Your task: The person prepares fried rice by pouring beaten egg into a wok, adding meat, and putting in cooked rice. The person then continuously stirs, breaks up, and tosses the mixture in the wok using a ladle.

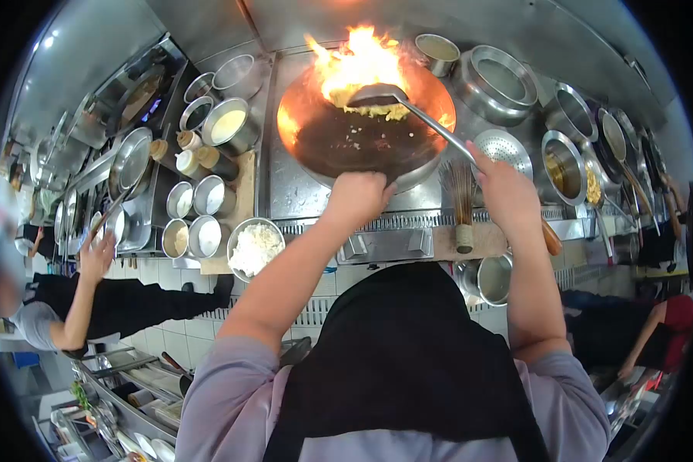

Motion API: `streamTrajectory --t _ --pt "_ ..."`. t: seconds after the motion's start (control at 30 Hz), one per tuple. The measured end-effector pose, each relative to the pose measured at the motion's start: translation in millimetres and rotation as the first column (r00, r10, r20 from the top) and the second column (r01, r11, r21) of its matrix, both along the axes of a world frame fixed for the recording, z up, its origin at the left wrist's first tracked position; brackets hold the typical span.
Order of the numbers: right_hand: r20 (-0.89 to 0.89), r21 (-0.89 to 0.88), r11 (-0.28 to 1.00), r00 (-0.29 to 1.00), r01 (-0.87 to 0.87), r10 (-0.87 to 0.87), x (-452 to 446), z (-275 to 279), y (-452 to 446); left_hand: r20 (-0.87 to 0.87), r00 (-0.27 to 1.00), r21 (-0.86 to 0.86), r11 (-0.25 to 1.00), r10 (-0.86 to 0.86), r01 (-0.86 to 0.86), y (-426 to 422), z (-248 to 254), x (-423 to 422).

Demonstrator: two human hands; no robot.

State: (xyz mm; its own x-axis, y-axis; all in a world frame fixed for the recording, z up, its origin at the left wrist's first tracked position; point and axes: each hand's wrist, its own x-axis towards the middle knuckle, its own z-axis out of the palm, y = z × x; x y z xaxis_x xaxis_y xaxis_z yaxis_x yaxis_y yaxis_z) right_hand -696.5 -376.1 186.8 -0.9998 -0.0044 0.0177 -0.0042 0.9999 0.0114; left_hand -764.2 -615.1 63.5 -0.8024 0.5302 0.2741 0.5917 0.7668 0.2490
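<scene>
A large wok point(323, 146) sits on the stove with tall flames point(362, 61) rising over its far side. My left hand point(359, 199) is closed on the wok's near edge; any cloth or handle under the fingers is hidden. My right hand point(508, 192) grips the long handle of a ladle point(431, 123). Its dark bowl lies inside the wok, touching yellow food point(393, 113) at the far side. Small bits of food are scattered across the dark wok bottom. Near my right hand are a perforated strainer point(500, 150) and a bamboo brush point(462, 208).
Left stand seasoning tins point(206, 235), squeeze bottles point(187, 162), a pot of yellow liquid point(229, 125) and a bowl of white food point(256, 248). Right are a lidded pot point(504, 77) and a container of oil point(562, 165). One person point(77, 308) works at left, another point(631, 331) at right.
</scene>
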Motion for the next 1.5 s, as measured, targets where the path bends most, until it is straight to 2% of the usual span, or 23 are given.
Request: streamTrajectory --t 0.07,0.13,0.17,0.23,0.3,0.47,0.5,0.53,0.57,0.63,0.67,0.73,0.8,0.87,0.97,1.03,1.07,1.1,1.13,1.23,1.33,1.43,1.5 --pt "0.033 0.024 0.999 0.999 0.027 -0.027 0.3 7.2 9.2 -0.029 0.999 0.052 0.999 0.017 -0.016 6.7 3.7 -24.4" --pt "0.052 0.001 0.998 0.997 0.063 -0.063 -7.9 1.3 21.3 0.194 0.981 -0.027 0.999 0.031 -0.026 8.1 0.3 -35.7" --pt "0.085 -0.028 0.993 0.990 0.117 -0.115 -13.4 -5.7 28.6 0.185 0.982 -0.020 0.999 0.038 -0.035 6.7 -2.1 -34.7" --pt "0.055 -0.118 0.983 0.989 0.142 -0.136 -30.4 -26.2 42.9 -0.039 0.998 0.160 0.986 0.050 -0.044 -0.1 -8.7 -20.0" --pt "-0.025 -0.231 0.955 0.980 0.187 -0.198 -56.4 -49.7 51.9 -0.079 0.990 0.342 0.936 0.120 -0.086 -16.5 13.0 6.2" --pt "0.000 -0.244 0.939 0.968 0.242 -0.249 -102.3 -80.1 16.9 0.011 0.898 0.547 0.749 0.440 -0.374 -104.4 -4.3 95.7" --pt "0.125 -0.243 0.945 0.973 0.221 -0.196 -105.6 -79.4 6.9 -0.059 0.844 0.551 0.722 0.533 -0.418 -124.5 -27.3 115.3" --pt "0.249 -0.244 0.949 0.958 0.200 -0.138 -108.4 -79.8 1.0 0.054 0.815 0.577 0.648 0.577 -0.497 -141.8 -34.4 136.7" --pt "0.245 -0.242 0.950 0.960 0.195 -0.135 -112.9 -86.0 6.8 0.169 0.773 0.591 0.565 0.611 -0.576 -157.6 -40.9 156.3" --pt "0.106 -0.424 0.904 0.989 -0.050 0.104 -126.2 -96.8 23.0 0.344 0.577 0.546 0.342 0.741 -0.765 -183.1 -65.6 187.2" --pt "0.162 -0.489 0.872 0.984 0.018 0.070 -131.7 -82.3 17.9 0.345 0.565 0.549 0.326 0.750 -0.769 -194.3 -78.8 192.9" --pt "0.103 -0.427 0.904 0.994 0.027 0.019 -154.7 -81.4 11.9 0.636 0.404 0.521 0.021 0.657 -0.853 -213.0 -107.0 201.1" --pt "0.017 -0.333 0.940 0.997 0.075 -0.073 -169.9 -72.3 -9.8 0.676 0.357 0.497 -0.040 0.645 -0.867 -217.3 -136.5 192.2" --pt "0.030 -0.348 0.935 0.997 0.073 -0.067 -166.5 -60.7 -39.0 0.765 0.307 0.445 -0.120 0.566 -0.887 -212.2 -131.7 182.6" --pt "-0.101 -0.316 0.914 0.967 -0.253 0.233 -186.0 -115.9 -14.5 0.821 0.364 0.471 -0.161 0.440 -0.867 -214.7 -142.4 169.6" --pt "0.046 -0.296 0.941 0.981 -0.166 0.187 -151.4 -74.9 -24.4 0.851 0.365 0.471 -0.237 0.378 -0.850 -217.2 -146.6 161.1" --pt "0.098 -0.159 0.981 0.987 -0.113 0.130 -132.8 -51.8 -28.5 0.846 0.358 0.480 -0.270 0.395 -0.835 -216.4 -140.8 157.7" --pt "0.006 -0.085 0.976 0.980 -0.200 0.201 -117.1 -46.1 -18.1 0.872 0.361 0.467 -0.344 0.330 -0.815 -214.4 -131.0 155.8" --pt "-0.009 -0.038 0.983 0.984 -0.181 0.181 -97.3 -32.2 -15.8 0.892 0.369 0.448 -0.411 0.260 -0.794 -212.8 -125.0 155.9" --pt "0.005 -0.012 0.998 0.998 -0.066 0.066 -56.7 -22.0 1.2 0.853 0.430 0.516 -0.364 0.295 -0.775 -211.6 -124.0 156.2" --pt "0.001 0.014 0.993 0.993 -0.117 0.117 -39.0 -56.2 26.9 0.857 0.407 0.498 -0.300 0.317 -0.814 -213.4 -117.7 161.5" --pt "0.143 -0.013 1.000 0.990 0.010 -0.008 -25.9 -39.4 17.2 0.788 0.532 0.599 -0.186 0.308 -0.779 -208.7 -66.2 153.8" --pt "0.057 -0.014 1.000 0.998 0.021 -0.020 -16.1 -45.2 39.1 0.741 0.622 0.667 -0.165 0.255 -0.726 -204.3 -37.0 128.8"
